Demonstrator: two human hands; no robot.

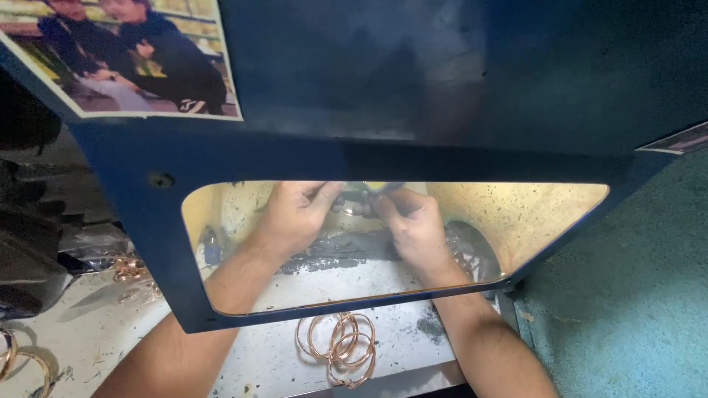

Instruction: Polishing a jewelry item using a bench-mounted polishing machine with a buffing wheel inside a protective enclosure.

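Both my hands reach through the window of a dark blue machine hood [413,81] into a lit chamber. My left hand [293,214] and my right hand [413,221] meet at the top of the opening and pinch one small ring-like piece [356,200] between their fingertips. The hood's edge hides most of that piece. Below my forearms, a loose pile of copper-coloured bangles [341,345] lies on the pale, dusty work surface [280,361].
More copper rings lie at the far left [22,361] and in a heap beside the hood [129,267]. A photograph [125,55] is stuck on the hood's upper left. A teal wall [634,295] stands at right. Dark grime [332,254] coats the chamber floor.
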